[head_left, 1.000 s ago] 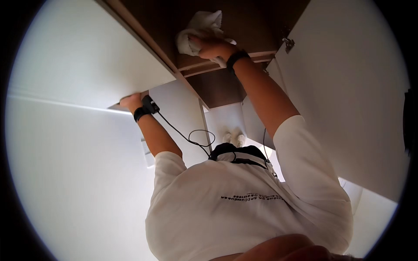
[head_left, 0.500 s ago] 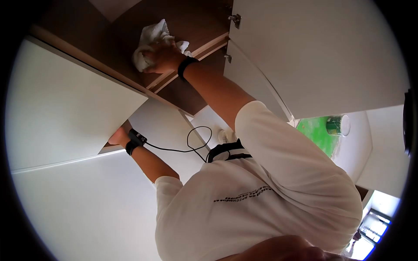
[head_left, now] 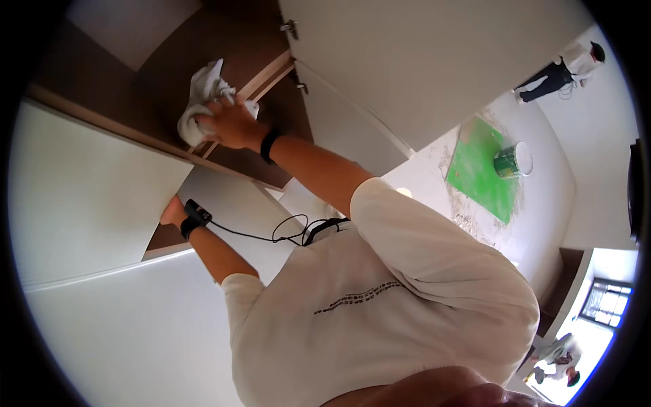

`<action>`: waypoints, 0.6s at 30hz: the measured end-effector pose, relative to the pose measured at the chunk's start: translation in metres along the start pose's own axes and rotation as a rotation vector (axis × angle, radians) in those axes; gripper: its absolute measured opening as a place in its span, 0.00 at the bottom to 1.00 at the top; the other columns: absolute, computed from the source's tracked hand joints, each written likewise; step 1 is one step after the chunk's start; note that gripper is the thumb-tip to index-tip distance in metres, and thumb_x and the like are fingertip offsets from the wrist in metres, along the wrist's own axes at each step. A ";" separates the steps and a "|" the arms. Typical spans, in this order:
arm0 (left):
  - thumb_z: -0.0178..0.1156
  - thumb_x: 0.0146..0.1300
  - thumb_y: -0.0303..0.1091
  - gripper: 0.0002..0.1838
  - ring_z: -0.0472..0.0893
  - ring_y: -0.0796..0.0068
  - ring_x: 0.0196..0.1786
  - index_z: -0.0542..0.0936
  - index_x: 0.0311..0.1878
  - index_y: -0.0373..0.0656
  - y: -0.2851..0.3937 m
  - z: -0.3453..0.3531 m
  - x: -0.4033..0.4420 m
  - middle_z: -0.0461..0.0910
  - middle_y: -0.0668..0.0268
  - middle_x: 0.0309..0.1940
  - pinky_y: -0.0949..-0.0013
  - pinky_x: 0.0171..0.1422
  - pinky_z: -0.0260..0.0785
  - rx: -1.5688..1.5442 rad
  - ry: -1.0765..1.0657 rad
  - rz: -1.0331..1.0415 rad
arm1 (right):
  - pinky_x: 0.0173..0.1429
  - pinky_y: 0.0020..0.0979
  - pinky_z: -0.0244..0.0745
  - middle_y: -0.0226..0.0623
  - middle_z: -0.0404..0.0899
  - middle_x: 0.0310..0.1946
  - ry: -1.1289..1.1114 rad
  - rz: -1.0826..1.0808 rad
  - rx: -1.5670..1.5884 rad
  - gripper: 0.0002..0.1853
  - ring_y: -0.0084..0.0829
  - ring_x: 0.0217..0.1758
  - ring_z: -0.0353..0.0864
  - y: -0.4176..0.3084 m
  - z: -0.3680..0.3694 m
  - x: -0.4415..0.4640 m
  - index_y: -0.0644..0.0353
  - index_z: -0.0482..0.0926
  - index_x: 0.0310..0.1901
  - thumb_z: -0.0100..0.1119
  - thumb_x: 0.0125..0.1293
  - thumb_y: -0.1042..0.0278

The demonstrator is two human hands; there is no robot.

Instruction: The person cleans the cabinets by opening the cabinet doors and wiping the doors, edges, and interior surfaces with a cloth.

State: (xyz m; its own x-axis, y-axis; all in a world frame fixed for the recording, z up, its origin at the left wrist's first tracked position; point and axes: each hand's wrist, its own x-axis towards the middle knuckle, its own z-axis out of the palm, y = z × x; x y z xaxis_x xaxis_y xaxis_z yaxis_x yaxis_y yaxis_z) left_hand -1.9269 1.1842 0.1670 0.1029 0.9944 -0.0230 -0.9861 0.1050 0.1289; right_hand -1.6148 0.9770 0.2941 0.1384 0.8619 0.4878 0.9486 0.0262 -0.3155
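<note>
The person's right hand (head_left: pixel 230 123) is closed over a bunched white cloth (head_left: pixel 203 88), its fingers spread and bent into the folds. The cloth lies against the brown interior of a cabinet (head_left: pixel 152 81), by its pale front edge. A dark wristband (head_left: pixel 269 146) circles the right wrist. The left hand (head_left: pixel 174 212) is at the corner of a white panel (head_left: pixel 95 190); its fingers are mostly hidden, so whether they grip it cannot be told. A black device (head_left: pixel 197 212) sits at the left wrist, trailing a thin cable (head_left: pixel 244 236). An open white door (head_left: pixel 380 68) stands beyond the right arm. Farther off, a bucket (head_left: pixel 513 161) stands at a green sheet (head_left: pixel 475 166) on the floor, and another person (head_left: pixel 559 76) stands near the wall.
</note>
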 end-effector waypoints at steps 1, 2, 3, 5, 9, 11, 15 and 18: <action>0.33 0.79 0.47 0.31 0.60 0.45 0.76 0.63 0.75 0.38 -0.002 -0.005 -0.001 0.60 0.54 0.77 0.38 0.79 0.49 -0.119 0.006 -0.045 | 0.67 0.62 0.59 0.38 0.67 0.67 0.043 -0.020 0.009 0.26 0.48 0.72 0.61 0.001 -0.002 -0.011 0.39 0.74 0.63 0.63 0.64 0.48; 0.33 0.79 0.49 0.31 0.59 0.45 0.76 0.64 0.75 0.38 -0.008 0.004 -0.017 0.60 0.54 0.77 0.37 0.79 0.48 -0.155 -0.048 -0.117 | 0.66 0.59 0.63 0.39 0.68 0.66 0.084 -0.038 0.019 0.24 0.49 0.71 0.64 0.001 -0.003 -0.025 0.41 0.74 0.62 0.64 0.64 0.51; 0.33 0.78 0.50 0.31 0.59 0.46 0.77 0.64 0.75 0.39 -0.013 0.025 -0.034 0.60 0.55 0.77 0.37 0.79 0.48 -0.190 -0.104 -0.192 | 0.64 0.57 0.67 0.40 0.68 0.65 0.129 -0.056 0.027 0.23 0.49 0.69 0.68 0.001 -0.004 -0.037 0.43 0.75 0.60 0.65 0.64 0.55; 0.33 0.78 0.51 0.32 0.59 0.47 0.77 0.64 0.75 0.40 -0.042 0.042 -0.042 0.60 0.56 0.77 0.38 0.79 0.47 -0.205 -0.185 -0.254 | 0.60 0.50 0.73 0.42 0.72 0.60 0.029 0.028 0.242 0.22 0.49 0.62 0.73 0.006 0.000 -0.057 0.48 0.75 0.58 0.66 0.62 0.61; 0.33 0.78 0.51 0.32 0.58 0.50 0.77 0.63 0.75 0.40 -0.060 0.008 -0.028 0.59 0.56 0.77 0.42 0.78 0.51 -0.077 -0.164 -0.193 | 0.54 0.43 0.77 0.44 0.76 0.50 0.101 0.109 0.484 0.21 0.50 0.52 0.79 -0.011 -0.027 -0.142 0.56 0.75 0.56 0.67 0.60 0.69; 0.33 0.77 0.49 0.32 0.59 0.49 0.77 0.63 0.75 0.39 -0.058 -0.017 0.011 0.59 0.55 0.77 0.43 0.76 0.53 -0.014 -0.137 -0.172 | 0.55 0.44 0.76 0.44 0.75 0.48 0.083 0.151 0.576 0.21 0.51 0.51 0.79 -0.009 -0.047 -0.184 0.55 0.75 0.56 0.66 0.60 0.70; 0.34 0.77 0.48 0.31 0.61 0.50 0.74 0.63 0.74 0.38 -0.069 -0.033 0.024 0.60 0.53 0.76 0.44 0.73 0.59 -0.041 0.100 -0.025 | 0.56 0.44 0.76 0.44 0.76 0.51 -0.033 0.230 0.659 0.22 0.50 0.52 0.79 -0.010 -0.128 -0.252 0.58 0.75 0.56 0.66 0.58 0.73; 0.37 0.76 0.50 0.31 0.61 0.52 0.74 0.64 0.74 0.39 -0.068 -0.090 0.063 0.61 0.56 0.75 0.46 0.72 0.61 -0.192 0.182 -0.140 | 0.57 0.45 0.76 0.47 0.75 0.54 0.091 0.012 0.471 0.25 0.50 0.53 0.78 -0.013 -0.186 -0.289 0.61 0.76 0.55 0.69 0.53 0.73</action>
State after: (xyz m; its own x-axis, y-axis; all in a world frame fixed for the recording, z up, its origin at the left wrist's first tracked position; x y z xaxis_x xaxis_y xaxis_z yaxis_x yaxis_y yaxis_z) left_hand -1.8653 1.2385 0.0678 0.2319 0.9504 -0.2073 -0.9723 0.2204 -0.0773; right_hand -1.6142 0.6335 0.3088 0.1927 0.8162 0.5446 0.7173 0.2616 -0.6458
